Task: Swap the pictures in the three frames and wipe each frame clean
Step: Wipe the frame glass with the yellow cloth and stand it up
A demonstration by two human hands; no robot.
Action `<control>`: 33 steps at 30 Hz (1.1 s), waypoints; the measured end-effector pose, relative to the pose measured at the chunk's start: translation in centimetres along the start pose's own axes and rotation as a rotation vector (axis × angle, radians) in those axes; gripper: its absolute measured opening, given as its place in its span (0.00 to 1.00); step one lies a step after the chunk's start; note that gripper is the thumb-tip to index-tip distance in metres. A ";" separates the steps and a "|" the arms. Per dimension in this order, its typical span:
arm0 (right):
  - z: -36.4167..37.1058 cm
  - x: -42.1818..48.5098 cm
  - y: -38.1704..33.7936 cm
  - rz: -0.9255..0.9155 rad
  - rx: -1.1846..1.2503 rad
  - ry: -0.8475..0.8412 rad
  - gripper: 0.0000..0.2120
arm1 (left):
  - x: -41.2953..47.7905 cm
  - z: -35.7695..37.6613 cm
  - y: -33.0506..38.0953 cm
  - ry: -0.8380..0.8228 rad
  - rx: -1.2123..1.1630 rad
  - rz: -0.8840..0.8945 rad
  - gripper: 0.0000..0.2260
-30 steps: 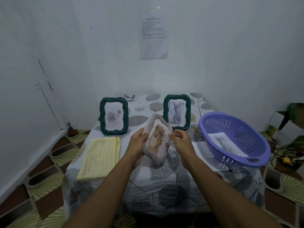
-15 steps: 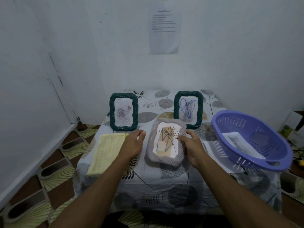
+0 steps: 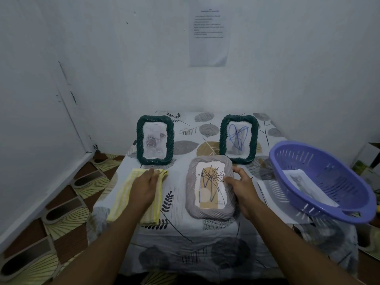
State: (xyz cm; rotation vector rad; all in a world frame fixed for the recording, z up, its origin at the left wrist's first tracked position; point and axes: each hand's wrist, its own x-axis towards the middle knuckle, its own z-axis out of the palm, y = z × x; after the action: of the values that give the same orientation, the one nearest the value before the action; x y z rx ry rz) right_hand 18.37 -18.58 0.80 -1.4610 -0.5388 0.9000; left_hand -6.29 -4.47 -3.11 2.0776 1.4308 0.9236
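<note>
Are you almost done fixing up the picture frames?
Not nearly. Nothing looks finished. Now the left hand rests on the yellow cloth and the right hand holds the grey frame, lying flat with its plant picture inside. Left to do: the rose frame and the scribble frame standing at the back, and a loose picture in the purple basket.

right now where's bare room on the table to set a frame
Bare tablecloth runs along the near edge, in front of the yellow striped cloth and the flat grey ribbed frame. Crowded right: purple slotted basket.
</note>
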 end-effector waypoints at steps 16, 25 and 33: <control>-0.2 -2.1 -2.6 -0.053 0.134 0.036 0.10 | -8.3 3.9 10.7 -0.307 0.400 0.629 0.32; -0.8 -1.6 -3.1 -0.080 0.208 0.023 0.08 | -7.5 2.9 12.7 -0.391 0.466 0.749 0.33; -0.4 -2.9 -2.5 -0.061 0.211 -0.056 0.10 | -5.4 2.7 13.0 -0.314 0.446 0.599 0.34</control>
State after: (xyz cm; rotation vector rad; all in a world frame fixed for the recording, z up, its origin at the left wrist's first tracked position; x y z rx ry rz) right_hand 17.44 -20.81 3.79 -1.2255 -0.5106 0.9229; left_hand 2.64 -14.22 2.58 2.9179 0.9134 0.4506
